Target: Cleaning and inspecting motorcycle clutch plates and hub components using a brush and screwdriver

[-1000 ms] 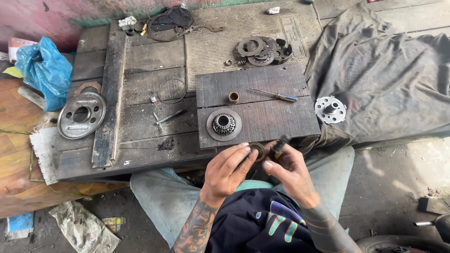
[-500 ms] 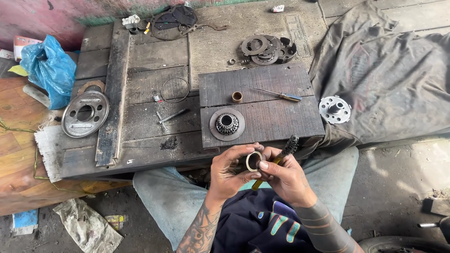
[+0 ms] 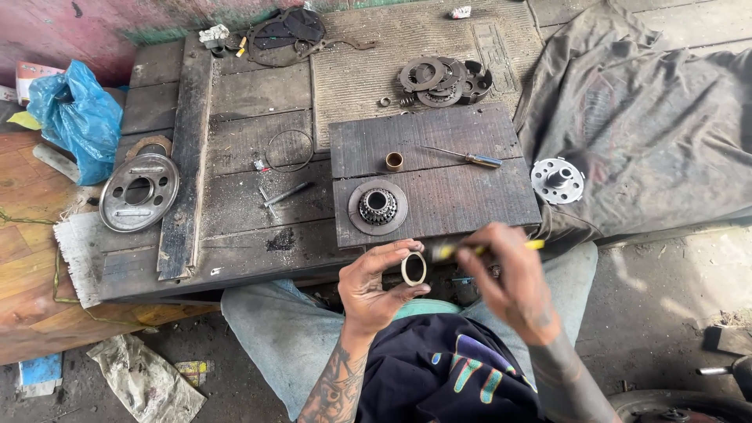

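Packaging-wise there's not much here: a crumpled blue plastic bag (image 3: 74, 117) sits at the far left end of the bench (image 3: 235, 204), and peeking out just behind it at the frame's left edge is a small flat carton (image 3: 31, 74) in red and white. Down on the floor at the lower left, a flat blue packet (image 3: 39, 370) lies at the frame's edge beside a crumpled, dirty grey wrapper (image 3: 145, 384), with a small yellowish scrap of packaging (image 3: 192, 370) right next to that. No signs or screens anywhere.

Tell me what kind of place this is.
Probably a small mechanic's repair workshop: a rough wooden workbench strewn with metal discs, a toothed gear hub and a screwdriver.
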